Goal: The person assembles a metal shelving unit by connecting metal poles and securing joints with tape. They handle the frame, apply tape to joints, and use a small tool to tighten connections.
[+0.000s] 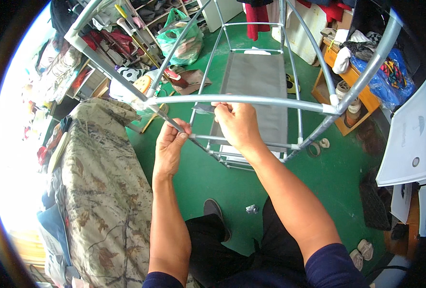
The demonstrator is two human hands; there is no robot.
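Observation:
A frame of grey metal tubes [280, 101] with white plastic joints stands in front of me, and grey fabric [253, 72] is stretched inside it. My left hand [168, 146] is closed around a slim tube on the frame's left side, just below a corner joint [152, 101]. Close to the front crossbar, my right hand [239, 126] has its fingers curled round a small flat dark-grey piece [203, 109]. That piece sticks out leftward toward the slim tube. Its exact kind is not clear, and my fingers hide part of it.
A camouflage-patterned cover [105, 192] fills the left side. Behind it are a green plastic bag [180, 41] and cluttered shelves. At right stand a wooden shoe rack [321, 89] and a white box [407, 139]. Crumpled foil [252, 209] lies on the green floor [289, 185].

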